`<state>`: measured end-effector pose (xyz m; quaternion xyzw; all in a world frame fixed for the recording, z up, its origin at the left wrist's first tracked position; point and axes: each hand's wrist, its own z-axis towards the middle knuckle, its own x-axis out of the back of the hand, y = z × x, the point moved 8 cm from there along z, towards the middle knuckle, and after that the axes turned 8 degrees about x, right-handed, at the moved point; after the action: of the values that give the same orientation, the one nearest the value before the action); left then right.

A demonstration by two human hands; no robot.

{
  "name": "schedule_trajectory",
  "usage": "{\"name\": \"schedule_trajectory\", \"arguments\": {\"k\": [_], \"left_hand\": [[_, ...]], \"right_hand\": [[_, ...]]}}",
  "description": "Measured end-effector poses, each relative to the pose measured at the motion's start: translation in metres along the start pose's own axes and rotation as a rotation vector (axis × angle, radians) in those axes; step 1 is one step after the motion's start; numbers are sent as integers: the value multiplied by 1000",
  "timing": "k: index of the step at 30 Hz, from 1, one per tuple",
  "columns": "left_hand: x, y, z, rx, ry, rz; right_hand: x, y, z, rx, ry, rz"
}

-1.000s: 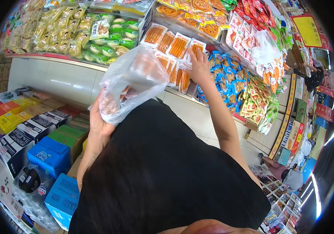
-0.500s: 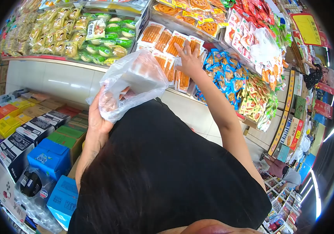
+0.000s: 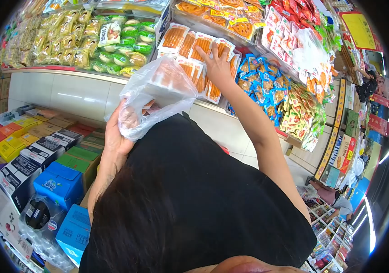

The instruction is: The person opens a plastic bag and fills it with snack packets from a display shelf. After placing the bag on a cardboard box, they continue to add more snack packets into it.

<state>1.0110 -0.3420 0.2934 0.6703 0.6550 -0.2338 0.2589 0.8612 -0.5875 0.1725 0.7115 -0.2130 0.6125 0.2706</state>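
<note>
My left hand is closed on a thin translucent plastic bag, with its mouth gaping toward me. Inside the bag, packets with orange-brown contents show through the film. My right hand reaches over a bin of flat clear packets of orange-brown snack sticks. Its fingers are spread, fingertips right at the upper packets, and nothing is gripped in them. More of these snack packets stand on edge below the palm, partly covered by the hand and bag.
Blue-wrapped snacks fill the bin to the right, beside green-and-yellow packets. Green-wrapped cakes lie to the left. White plastic bags sit on the red packets. Stacked cartons stand at lower left. A person is far right.
My right hand has shifted slightly left over the snack packets, its fingers spreading wider. The bag in my left hand has moved a little to the right.
</note>
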Motion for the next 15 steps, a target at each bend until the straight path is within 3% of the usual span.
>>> {"name": "schedule_trajectory", "arguments": {"k": [6,10,12,13,15], "left_hand": [[4,-1,1,-18,60,25],[30,6,15,15,-36,4],[-8,-1,4,186,-684,-63],[-13,-3,2,184,-683,-66],[19,4,9,-25,4,19]], "right_hand": [[9,1,3,43,21,-39],[1,2,8,13,-34,-69],[-3,3,8,19,-27,-80],[-1,2,6,27,15,-80],[1,3,4,31,55,-79]]}}
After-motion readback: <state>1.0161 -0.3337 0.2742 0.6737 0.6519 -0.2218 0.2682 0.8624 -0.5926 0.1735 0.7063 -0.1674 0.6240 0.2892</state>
